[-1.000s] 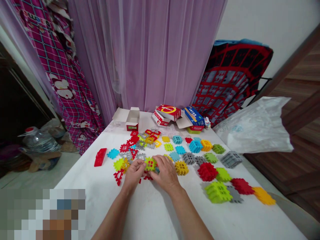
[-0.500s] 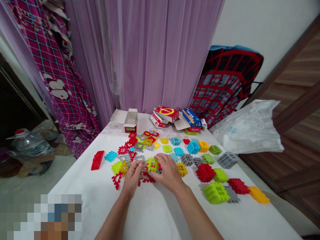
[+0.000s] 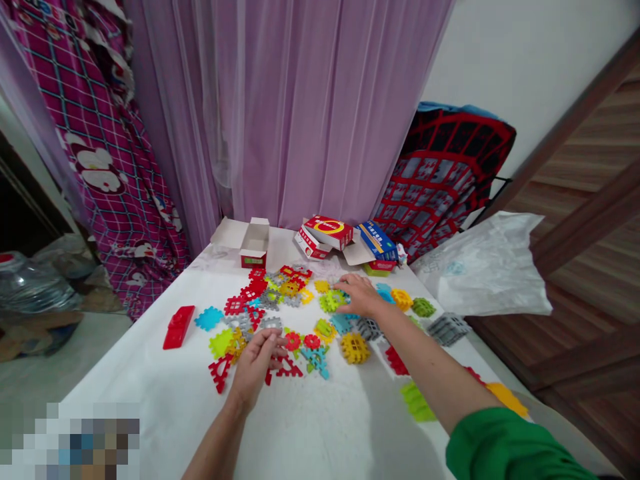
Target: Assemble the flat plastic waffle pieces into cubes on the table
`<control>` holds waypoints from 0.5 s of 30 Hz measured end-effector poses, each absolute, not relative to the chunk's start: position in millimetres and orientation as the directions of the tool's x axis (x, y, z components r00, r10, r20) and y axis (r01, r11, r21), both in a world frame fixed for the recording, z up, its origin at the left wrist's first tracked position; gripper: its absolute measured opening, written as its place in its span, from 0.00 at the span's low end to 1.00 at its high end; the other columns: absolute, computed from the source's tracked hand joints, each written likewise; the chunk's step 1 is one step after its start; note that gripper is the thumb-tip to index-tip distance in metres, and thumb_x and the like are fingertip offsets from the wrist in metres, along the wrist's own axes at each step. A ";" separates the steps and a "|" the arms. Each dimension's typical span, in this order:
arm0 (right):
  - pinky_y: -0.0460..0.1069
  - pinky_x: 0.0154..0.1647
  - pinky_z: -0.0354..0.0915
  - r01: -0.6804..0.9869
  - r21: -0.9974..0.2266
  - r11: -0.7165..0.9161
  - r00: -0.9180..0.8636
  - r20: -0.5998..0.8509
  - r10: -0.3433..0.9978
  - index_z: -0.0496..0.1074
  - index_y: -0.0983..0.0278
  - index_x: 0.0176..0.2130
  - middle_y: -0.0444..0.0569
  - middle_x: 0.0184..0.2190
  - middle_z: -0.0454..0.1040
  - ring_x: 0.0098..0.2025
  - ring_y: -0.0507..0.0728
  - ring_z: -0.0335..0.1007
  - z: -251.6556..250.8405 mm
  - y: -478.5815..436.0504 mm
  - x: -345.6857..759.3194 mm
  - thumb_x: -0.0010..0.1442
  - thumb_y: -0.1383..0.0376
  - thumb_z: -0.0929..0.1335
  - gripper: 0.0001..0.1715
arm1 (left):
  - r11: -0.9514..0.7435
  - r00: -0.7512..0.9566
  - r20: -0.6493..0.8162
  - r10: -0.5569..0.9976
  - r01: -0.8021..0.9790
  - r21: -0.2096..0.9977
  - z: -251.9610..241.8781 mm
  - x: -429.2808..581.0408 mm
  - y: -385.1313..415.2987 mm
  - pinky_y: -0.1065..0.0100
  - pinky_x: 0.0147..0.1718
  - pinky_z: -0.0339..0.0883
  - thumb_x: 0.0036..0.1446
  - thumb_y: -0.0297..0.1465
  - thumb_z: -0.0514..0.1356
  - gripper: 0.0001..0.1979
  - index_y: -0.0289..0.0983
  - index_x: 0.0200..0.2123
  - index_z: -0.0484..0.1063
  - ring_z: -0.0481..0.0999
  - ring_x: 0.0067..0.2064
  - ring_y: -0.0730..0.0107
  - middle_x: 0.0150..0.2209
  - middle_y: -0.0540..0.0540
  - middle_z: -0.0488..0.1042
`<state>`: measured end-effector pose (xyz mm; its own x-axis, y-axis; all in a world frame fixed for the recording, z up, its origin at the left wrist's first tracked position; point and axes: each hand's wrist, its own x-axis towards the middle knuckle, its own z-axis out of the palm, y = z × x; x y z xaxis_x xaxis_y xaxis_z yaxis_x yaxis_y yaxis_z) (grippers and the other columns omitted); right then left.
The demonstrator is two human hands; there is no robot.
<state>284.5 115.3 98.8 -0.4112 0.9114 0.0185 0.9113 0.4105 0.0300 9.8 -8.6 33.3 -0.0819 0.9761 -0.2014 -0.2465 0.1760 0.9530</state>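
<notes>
Right hand (image 3: 357,295) straddles a lime piece (image 3: 330,303), grip unclear; left hand (image 3: 256,363), fingers loosely apart, is beside red pieces (image 3: 289,373).

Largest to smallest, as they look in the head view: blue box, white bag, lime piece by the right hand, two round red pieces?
1. White bag
2. Blue box
3. Lime piece by the right hand
4. Two round red pieces, too alike to rank

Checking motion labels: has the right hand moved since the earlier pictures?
Yes: the right hand has moved forward and rightward, nearer the red box with the yellow ring.
</notes>
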 end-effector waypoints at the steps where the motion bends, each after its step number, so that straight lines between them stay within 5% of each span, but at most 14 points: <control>1: 0.61 0.60 0.54 0.910 0.040 0.412 -0.413 0.008 0.911 0.71 0.52 0.57 0.53 0.59 0.65 0.61 0.67 0.58 95.8 116.4 282.6 0.48 0.55 0.77 0.37 | 0.178 -0.087 -0.205 0.975 -0.247 0.953 33.2 9.9 -8.2 0.71 0.23 0.70 0.39 0.55 0.66 0.30 0.37 0.38 0.73 0.78 0.30 0.68 0.34 0.45 0.79; 9: 0.65 0.67 0.37 0.923 0.057 0.381 -0.378 -0.056 0.924 0.73 0.55 0.55 0.55 0.70 0.51 0.71 0.69 0.36 90.0 125.6 271.7 0.47 0.52 0.77 0.37 | 0.191 -0.086 -0.216 0.973 -0.238 0.952 38.0 10.1 -9.4 0.73 0.22 0.69 0.40 0.52 0.66 0.27 0.37 0.37 0.73 0.77 0.29 0.70 0.33 0.46 0.79; 15: 0.66 0.67 0.34 0.925 0.048 0.377 -0.372 -0.092 0.924 0.73 0.54 0.55 0.53 0.70 0.49 0.72 0.69 0.33 88.2 126.6 268.6 0.47 0.51 0.76 0.36 | 0.184 -0.086 -0.208 0.974 -0.234 0.955 37.9 10.8 -9.3 0.72 0.22 0.69 0.41 0.51 0.66 0.25 0.38 0.36 0.73 0.77 0.29 0.70 0.32 0.46 0.79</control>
